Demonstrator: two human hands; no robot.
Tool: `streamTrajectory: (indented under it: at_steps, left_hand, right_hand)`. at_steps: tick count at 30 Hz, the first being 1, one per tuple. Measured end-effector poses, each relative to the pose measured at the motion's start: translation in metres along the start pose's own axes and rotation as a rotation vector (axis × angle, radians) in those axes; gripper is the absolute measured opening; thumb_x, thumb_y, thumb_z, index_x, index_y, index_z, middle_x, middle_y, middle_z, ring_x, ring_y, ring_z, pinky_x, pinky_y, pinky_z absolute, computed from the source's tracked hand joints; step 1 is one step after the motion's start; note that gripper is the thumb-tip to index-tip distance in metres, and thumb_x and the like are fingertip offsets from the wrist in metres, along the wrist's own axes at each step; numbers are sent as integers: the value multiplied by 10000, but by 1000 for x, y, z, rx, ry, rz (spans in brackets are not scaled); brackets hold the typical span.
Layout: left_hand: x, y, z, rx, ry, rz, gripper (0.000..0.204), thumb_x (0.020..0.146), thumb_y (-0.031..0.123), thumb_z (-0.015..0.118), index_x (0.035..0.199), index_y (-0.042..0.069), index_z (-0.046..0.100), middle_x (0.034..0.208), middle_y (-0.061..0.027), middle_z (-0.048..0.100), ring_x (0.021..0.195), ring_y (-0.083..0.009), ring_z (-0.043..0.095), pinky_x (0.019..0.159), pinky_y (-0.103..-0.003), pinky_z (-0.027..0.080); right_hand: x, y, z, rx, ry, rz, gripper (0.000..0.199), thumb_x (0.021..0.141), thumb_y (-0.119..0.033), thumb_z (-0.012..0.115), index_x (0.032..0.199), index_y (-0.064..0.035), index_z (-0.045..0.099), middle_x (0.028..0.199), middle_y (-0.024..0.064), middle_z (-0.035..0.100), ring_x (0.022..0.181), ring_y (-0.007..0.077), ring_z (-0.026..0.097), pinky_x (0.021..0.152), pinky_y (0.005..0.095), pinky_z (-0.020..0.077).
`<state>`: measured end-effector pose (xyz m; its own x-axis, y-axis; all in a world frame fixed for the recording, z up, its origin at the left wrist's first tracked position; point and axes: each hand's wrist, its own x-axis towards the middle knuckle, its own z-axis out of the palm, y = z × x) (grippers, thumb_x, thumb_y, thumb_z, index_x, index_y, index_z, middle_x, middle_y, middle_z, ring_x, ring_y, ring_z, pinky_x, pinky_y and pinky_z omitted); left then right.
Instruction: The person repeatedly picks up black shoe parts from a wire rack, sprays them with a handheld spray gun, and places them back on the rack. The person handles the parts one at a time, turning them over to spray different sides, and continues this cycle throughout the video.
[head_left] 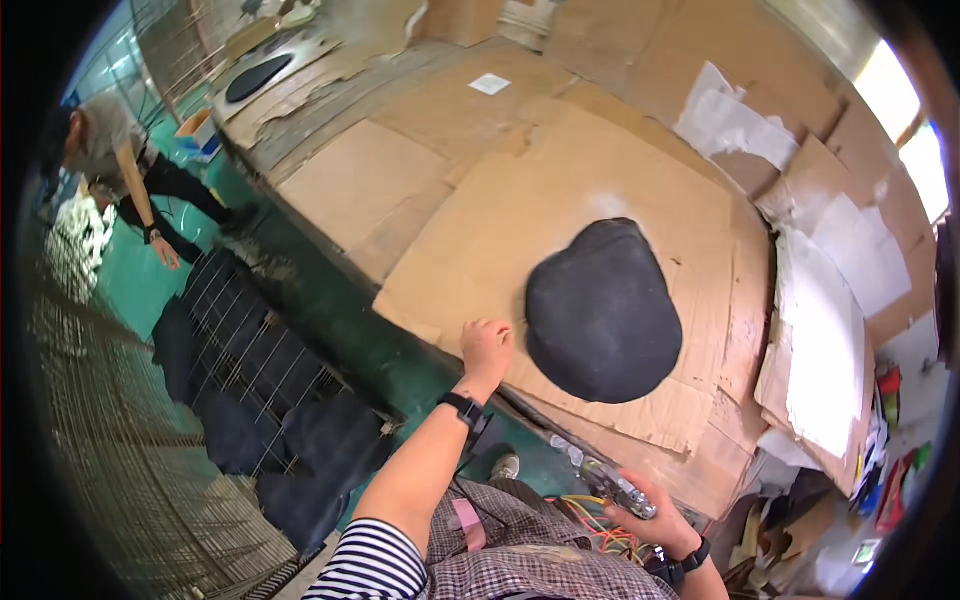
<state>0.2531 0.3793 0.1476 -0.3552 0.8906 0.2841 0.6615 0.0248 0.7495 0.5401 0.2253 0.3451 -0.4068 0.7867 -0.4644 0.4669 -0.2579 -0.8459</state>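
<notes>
A dark, rounded piece (604, 312), smooth and matte with a narrower far end, lies flat on a large cardboard sheet (480, 220). Just left of its edge is my left hand (487, 352), fingers curled closed over the cardboard's near border. Whatever those fingers may hold is hidden. Low at the table's near edge, my right hand (655, 517) is wrapped round a silvery metal spray gun (618, 488). It is held below the tabletop level, apart from the dark piece.
Left of the table, a wire rack (250, 350) carries several dark pieces. A person (120, 160) bends beside it. Another dark piece (258, 78) lies at the table's far left. Cardboard panels (825, 330) stand along the right. Orange and yellow hoses (590, 515) hang near my apron.
</notes>
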Motion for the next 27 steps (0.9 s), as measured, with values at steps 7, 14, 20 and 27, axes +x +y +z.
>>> streamTrajectory:
  at_steps: [7,14,20,27]
  left_hand:
    - [22,38,86,344,-107,-152,135,723,170,691,841,104,694,887,-100,616,921,-310,540,824,-417,446]
    - [28,30,106,193,-1,-250,120,702,93,599,762,35,686,835,-177,655,829,-374,618,733,-470,480]
    - [47,82,90,-444,-123,-415,85,699,88,635,754,40,677,738,-107,665,720,-259,643,674,-383,508]
    - [27,100,-63,-1765,-246,-607,110,845,78,606,952,68,585,873,-17,615,826,-148,605,749,-333,510]
  right_hand:
    - [-55,67,-57,207,261,47,495,807,-85,733,1244,-9,512,950,38,641,864,99,607,793,267,496]
    - [-52,112,-74,224,263,37,500,801,-74,714,1251,-1,511,970,38,636,875,101,599,785,264,490]
    - [-40,73,-74,138,182,399,408,885,-158,664,1245,1,558,1107,56,616,1002,151,556,863,305,458]
    - [8,119,-75,139,-15,376,344,914,-119,625,1241,-28,566,1091,35,618,973,129,570,804,247,484]
